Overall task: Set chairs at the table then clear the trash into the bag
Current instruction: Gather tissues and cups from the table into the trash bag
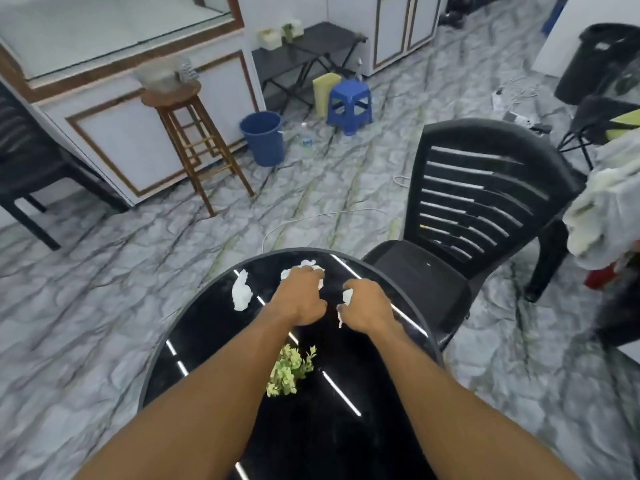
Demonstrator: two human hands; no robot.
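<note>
A round black glossy table (194,344) fills the lower middle. Crumpled white tissues lie on its far half. My left hand (300,295) is closed over one crumpled tissue (307,264) near the far rim. My right hand (367,305) grips a second white tissue (347,296), which sticks out from under the fingers. A third tissue (241,291) lies loose to the left of my left hand. A small green leafy sprig (289,370) lies between my forearms. One black plastic chair (474,209) stands at the table's far right edge, its seat close to the rim.
Another black chair (31,168) stands far left by the white cabinet. A wooden stool (194,140), a blue bucket (263,136) and a blue plastic stool (349,103) stand farther back. A black bin (599,60) is at the top right. A white cable (332,216) trails over the marble floor.
</note>
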